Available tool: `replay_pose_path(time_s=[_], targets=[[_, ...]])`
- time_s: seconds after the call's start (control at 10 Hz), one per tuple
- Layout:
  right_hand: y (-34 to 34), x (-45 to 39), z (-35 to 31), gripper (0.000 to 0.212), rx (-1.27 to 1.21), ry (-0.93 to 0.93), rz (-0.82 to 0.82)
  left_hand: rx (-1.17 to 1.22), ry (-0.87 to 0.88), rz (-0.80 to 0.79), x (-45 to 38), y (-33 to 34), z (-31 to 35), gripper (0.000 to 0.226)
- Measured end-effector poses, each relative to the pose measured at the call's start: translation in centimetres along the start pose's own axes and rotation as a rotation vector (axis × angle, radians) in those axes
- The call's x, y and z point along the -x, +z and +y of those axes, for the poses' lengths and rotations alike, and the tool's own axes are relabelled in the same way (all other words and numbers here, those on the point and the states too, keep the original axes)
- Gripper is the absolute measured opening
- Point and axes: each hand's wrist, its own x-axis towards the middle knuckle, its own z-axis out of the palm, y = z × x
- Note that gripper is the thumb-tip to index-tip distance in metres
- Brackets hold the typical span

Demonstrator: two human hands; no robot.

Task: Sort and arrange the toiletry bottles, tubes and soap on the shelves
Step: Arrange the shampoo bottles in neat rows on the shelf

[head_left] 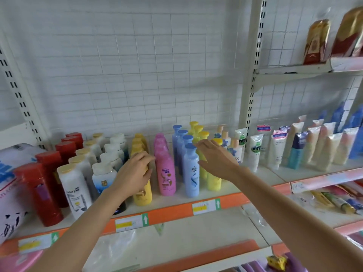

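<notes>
Gold-red packets (318, 41) on upper right shelf (upright); price tags (131, 222) on orange edge.

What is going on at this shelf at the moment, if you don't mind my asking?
A person is tidying rows of toiletry bottles on a shop shelf. The left hand rests on the front yellow bottle, while the right hand reaches, fingers spread, over the yellow-capped bottles beside the blue row. The pink bottles stand between, untouched.
</notes>
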Motion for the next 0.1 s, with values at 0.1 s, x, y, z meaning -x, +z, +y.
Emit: replay_pose_path(time_s=[0.1], targets=[[-1.32,1.80,0.54,0.050,0.022,-0.049,0.009,0.047,0.033,0.040,-0.53,-1.41,3.46,0.039]])
